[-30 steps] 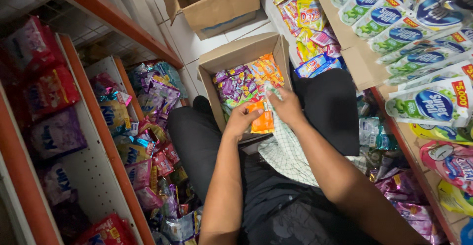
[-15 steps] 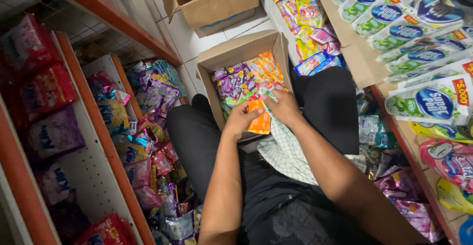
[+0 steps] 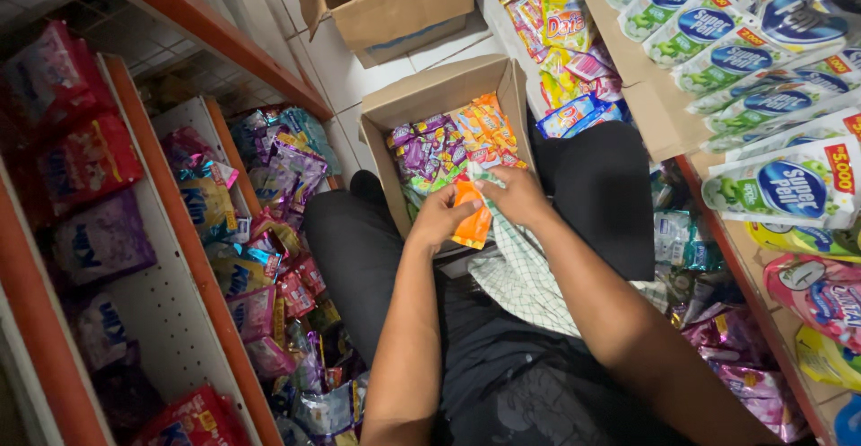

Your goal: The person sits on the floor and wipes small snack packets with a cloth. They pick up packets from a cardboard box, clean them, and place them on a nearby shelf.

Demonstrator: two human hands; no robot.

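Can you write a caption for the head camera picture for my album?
Left hand holds an orange packet while right hand presses a checked cloth on it, over an open cardboard box.

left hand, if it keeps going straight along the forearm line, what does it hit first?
Most likely the orange sachet that the left hand already grips, then the purple and green sachets inside the open cardboard box beyond it. Depth is hard to judge from above, so the box contents are a best guess.
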